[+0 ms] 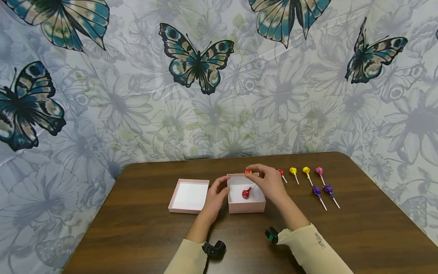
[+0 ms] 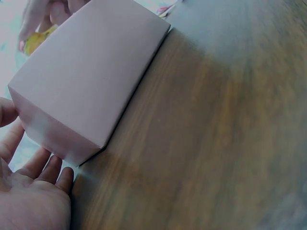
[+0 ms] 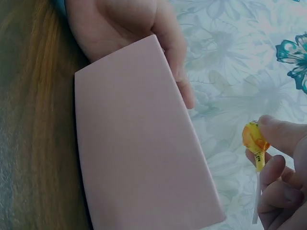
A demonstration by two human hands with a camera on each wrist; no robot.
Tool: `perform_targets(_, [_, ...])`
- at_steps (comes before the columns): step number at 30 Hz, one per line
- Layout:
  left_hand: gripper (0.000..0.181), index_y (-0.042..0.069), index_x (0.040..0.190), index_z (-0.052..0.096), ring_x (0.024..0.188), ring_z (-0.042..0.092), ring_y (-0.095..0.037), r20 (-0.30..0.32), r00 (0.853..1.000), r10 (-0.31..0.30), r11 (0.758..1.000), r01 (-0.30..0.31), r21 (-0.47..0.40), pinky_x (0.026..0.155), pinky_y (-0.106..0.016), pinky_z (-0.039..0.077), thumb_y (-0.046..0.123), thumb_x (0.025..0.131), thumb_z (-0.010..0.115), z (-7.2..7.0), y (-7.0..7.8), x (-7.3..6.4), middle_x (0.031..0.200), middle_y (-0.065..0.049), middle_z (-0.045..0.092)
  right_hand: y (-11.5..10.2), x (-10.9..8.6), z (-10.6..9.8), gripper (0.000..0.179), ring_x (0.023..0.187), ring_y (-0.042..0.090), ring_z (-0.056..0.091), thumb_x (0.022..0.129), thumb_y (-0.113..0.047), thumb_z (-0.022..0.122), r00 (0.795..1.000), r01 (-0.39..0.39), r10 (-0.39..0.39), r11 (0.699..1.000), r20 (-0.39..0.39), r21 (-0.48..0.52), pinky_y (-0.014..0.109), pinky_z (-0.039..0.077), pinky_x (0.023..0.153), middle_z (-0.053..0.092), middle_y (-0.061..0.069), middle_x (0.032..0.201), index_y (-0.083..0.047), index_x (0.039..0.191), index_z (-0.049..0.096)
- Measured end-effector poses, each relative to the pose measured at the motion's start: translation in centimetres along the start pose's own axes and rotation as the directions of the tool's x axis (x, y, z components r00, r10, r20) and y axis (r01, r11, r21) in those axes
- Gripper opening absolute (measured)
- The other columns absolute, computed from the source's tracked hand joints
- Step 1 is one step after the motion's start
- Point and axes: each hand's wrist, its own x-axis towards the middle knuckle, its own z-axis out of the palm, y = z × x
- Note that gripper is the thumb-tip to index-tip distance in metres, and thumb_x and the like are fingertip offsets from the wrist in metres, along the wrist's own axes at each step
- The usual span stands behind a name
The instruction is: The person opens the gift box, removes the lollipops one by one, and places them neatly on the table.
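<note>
An open pink box [image 1: 247, 207] with a white inside stands on the table, and a red-wrapped lollipop [image 1: 245, 194] lies in it. Over the box's back edge, my right hand [image 1: 268, 180] pinches a yellow-and-orange lollipop [image 3: 255, 137] between thumb and fingers, its white stick pointing down in the right wrist view. My left hand [image 1: 216, 196] rests against the box's left side. In the left wrist view its fingertips [image 2: 52, 167] touch that wall, the fingers loosely extended. Both wrist views show the box's outer wall, which hides its inside.
The pink lid [image 1: 189, 195] lies left of the box, white inside up. Right of the box are a red lollipop [image 1: 281, 172], yellow lollipops [image 1: 306, 170], a pink lollipop [image 1: 319, 171] and purple lollipops [image 1: 327, 189]. A butterfly-print cloth [image 1: 212, 125] hangs behind the wooden table [image 1: 137, 236].
</note>
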Motion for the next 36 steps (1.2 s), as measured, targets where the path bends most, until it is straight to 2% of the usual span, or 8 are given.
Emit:
perform_targets(5, [0.042,0.007,0.141,0.052,0.143,0.041,-0.034,-0.003,1.0,-0.007,1.0,0.007,0.007,0.118,-0.052,0.036,0.006,0.1,0.053,0.0,0.1,-0.1,0.151,-0.013,0.047,0.2,-0.2,-0.5,0.031,0.072,0.018,0.05,0.088,-0.026,0.076,0.997,0.019,-0.02,1.0,-0.073,-0.011,0.023,0.04,0.059,0.074,0.005,0.1,-0.02,0.118,0.072])
perform_targets(9, [0.041,0.007,0.141,0.052,0.143,0.041,-0.034,-0.006,1.0,-0.017,1.0,0.017,0.005,0.118,-0.052,0.036,0.005,0.1,0.052,0.0,0.0,-0.1,0.151,-0.013,0.047,0.7,-0.2,-0.7,0.031,0.071,0.017,0.05,0.089,-0.027,0.076,0.995,0.025,-0.026,1.0,-0.092,-0.014,0.022,0.041,0.06,0.074,0.005,0.107,-0.02,0.119,0.072])
perform_targets(14, [0.04,0.008,0.14,0.053,0.142,0.042,-0.035,-0.005,1.0,-0.014,1.0,0.014,0.009,0.118,-0.051,0.036,0.006,0.1,0.052,0.0,0.0,-0.2,0.15,-0.015,0.048,1.1,-0.5,-1.2,0.027,0.062,0.016,0.049,0.088,-0.029,0.076,0.994,-0.003,0.005,1.0,-0.105,0.019,0.023,0.043,0.052,0.072,0.004,0.109,-0.022,0.114,0.074])
perform_targets(18, [0.041,0.007,0.141,0.052,0.143,0.041,-0.035,0.006,1.0,-0.006,1.0,0.006,0.001,0.118,-0.052,0.036,0.006,0.1,0.052,-0.1,0.0,-0.2,0.151,-0.016,0.046,1.6,-0.9,-1.8,0.027,0.052,0.014,0.05,0.087,-0.031,0.077,0.989,-0.037,0.044,0.998,-0.144,0.051,0.026,0.045,0.045,0.071,0.005,0.104,-0.02,0.112,0.074])
perform_targets(23, [0.042,0.008,0.141,0.051,0.144,0.039,-0.034,0.013,1.0,-0.003,1.0,0.003,-0.008,0.119,-0.052,0.034,0.005,0.1,0.052,-0.1,0.0,-0.1,0.151,-0.014,0.046,2.3,-1.2,-2.4,0.028,0.05,0.012,0.053,0.087,-0.035,0.076,0.975,-0.068,0.079,0.996,-0.21,0.06,0.024,0.048,0.047,0.071,0.005,0.101,-0.02,0.111,0.074])
perform_targets(31, [0.041,0.01,0.142,0.051,0.143,0.041,-0.034,0.01,1.0,-0.008,1.0,0.008,0.014,0.119,-0.052,0.035,0.009,0.1,0.053,-0.1,0.1,-0.3,0.151,-0.013,0.046,3.4,-1.6,-3.2,0.025,0.068,0.015,0.053,0.087,-0.035,0.076,0.952,-0.009,0.01,1.0,-0.305,0.004,0.02,0.043,0.051,0.075,0.002,0.099,-0.022,0.108,0.077])
perform_targets(33, [0.041,0.01,0.141,0.052,0.143,0.041,-0.034,0.01,1.0,-0.002,1.0,0.002,0.01,0.118,-0.052,0.035,0.008,0.1,0.053,-0.1,0.0,-0.2,0.151,-0.014,0.047,3.8,-1.7,-3.3,0.024,0.066,0.013,0.052,0.088,-0.035,0.076,0.949,-0.004,0.004,1.0,-0.316,0.002,0.02,0.043,0.051,0.075,0.002,0.098,-0.023,0.109,0.077])
perform_targets(36, [0.041,0.01,0.141,0.052,0.143,0.041,-0.034,0.01,1.0,0.001,1.0,-0.001,0.008,0.119,-0.052,0.035,0.008,0.1,0.053,-0.1,-0.1,-0.1,0.151,-0.014,0.047,4.3,-1.9,-3.7,0.024,0.056,0.011,0.05,0.088,-0.033,0.075,0.947,-0.004,0.021,0.999,-0.322,0.053,0.021,0.043,0.046,0.072,0.004,0.089,-0.022,0.109,0.077])
